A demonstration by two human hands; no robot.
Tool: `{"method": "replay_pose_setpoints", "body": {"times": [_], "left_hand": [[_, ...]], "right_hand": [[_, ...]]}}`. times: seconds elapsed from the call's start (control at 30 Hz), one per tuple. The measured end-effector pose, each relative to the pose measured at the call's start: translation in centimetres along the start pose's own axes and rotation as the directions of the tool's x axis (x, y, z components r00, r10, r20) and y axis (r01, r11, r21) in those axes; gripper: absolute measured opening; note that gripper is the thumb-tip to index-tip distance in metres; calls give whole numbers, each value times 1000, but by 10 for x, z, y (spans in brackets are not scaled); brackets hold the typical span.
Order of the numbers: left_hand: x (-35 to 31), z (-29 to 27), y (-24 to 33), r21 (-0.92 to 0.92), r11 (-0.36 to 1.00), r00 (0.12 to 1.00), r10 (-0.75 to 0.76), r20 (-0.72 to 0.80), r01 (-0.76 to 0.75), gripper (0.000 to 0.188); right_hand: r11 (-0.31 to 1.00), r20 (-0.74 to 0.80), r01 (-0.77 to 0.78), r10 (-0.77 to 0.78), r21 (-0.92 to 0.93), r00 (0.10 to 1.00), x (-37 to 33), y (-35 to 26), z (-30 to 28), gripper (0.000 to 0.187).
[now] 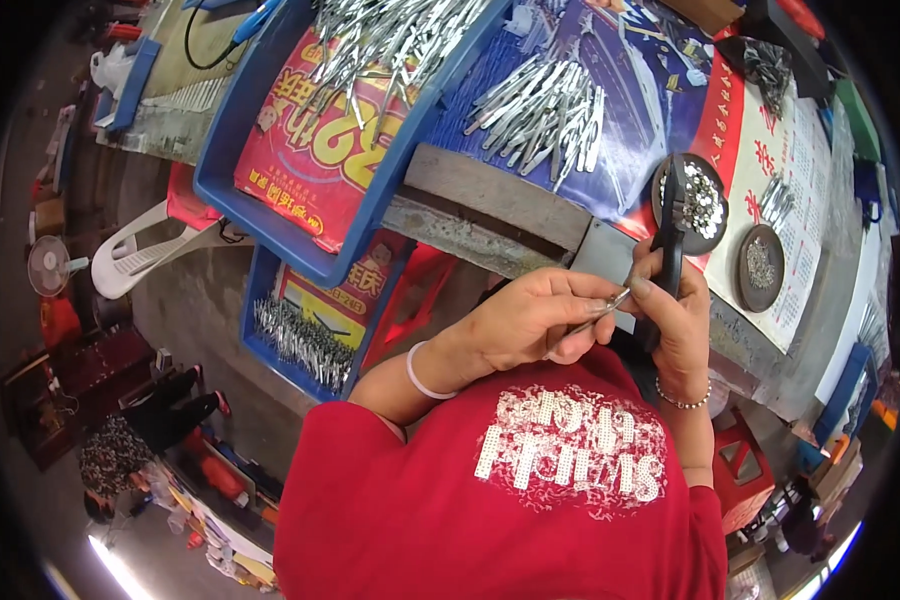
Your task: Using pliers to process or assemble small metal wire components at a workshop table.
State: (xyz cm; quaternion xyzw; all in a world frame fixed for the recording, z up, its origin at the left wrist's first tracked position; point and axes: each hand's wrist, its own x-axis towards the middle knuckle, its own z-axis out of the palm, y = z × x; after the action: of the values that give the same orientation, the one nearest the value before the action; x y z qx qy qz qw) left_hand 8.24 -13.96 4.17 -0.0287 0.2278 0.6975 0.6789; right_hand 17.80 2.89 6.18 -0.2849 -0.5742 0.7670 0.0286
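Note:
My left hand (530, 318) pinches a slim silvery metal strip (618, 299) between thumb and fingertips, in front of my chest. The thumb of my right hand (682, 325) meets the strip's other end. In that right hand is also a black tool that looks like pliers (669, 262), held upright with its far end over a dark round dish (698, 244) of small shiny discs. The fingers partly hide the tool's near end. Beyond my hands, a fanned heap of similar metal strips (548, 115) lies on the printed blue covering of the bench.
A second dark dish (770, 300) with tiny metal bits stands at the right. Left of the heap, a large blue tray (355, 245) holds many strips and juts past the bench edge (470, 228). Lower down sits another blue tray (253, 300) of metal parts. A red stool (745, 470) stands at right.

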Motion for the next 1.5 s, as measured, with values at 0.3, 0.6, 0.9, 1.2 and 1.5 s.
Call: {"method": "replay_pose_setpoints", "body": {"times": [0.3,0.6,0.9,1.2,1.5], "left_hand": [[-94,-61,-9,343,875,872,431,-231,-342,26],[-338,-236,-41,760,185,-188,979,-84,623,15],[-392,-283,-57,524,-17,79,992,-97,852,23],[-237,-138,-19,841,-110,157,987,30,529,17],[52,-7,57,906,-422,546,754,365,-22,13]], "right_hand": [[892,-173,78,-171,-444,970,-13,4,9,10],[885,163,266,-219,-382,962,0,10,29,8],[879,122,312,-287,-360,950,-5,5,19,13],[855,30,307,-324,-418,945,-7,9,2,13],[780,10,399,-451,-481,893,-39,-7,-31,9]]}}
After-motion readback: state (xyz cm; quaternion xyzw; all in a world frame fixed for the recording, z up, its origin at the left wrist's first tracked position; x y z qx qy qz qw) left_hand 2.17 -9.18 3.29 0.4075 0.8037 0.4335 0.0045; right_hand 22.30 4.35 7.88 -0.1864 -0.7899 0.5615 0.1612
